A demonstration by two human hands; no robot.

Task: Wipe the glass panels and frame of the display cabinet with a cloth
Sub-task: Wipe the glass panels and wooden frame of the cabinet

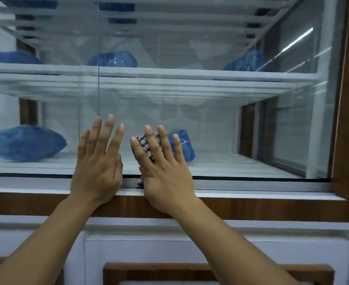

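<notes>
The glass panel [220, 130] bars the way to the shelves [190, 76] and the blue bundles [25, 144] behind it. Its face lies bare right of the right hand [165, 167] as far as the wooden frame [348, 120], and left of the left hand [99, 159] too.

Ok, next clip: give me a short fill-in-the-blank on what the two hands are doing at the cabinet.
1. The right hand, fingers straight, presses a checked ____ against the glass panel.
2. The left hand lies flat on the same glass and holds ____.
3. The crumpled plastic bundles on the shelves inside are ____ in colour.

Missing words: cloth; nothing; blue.
</notes>
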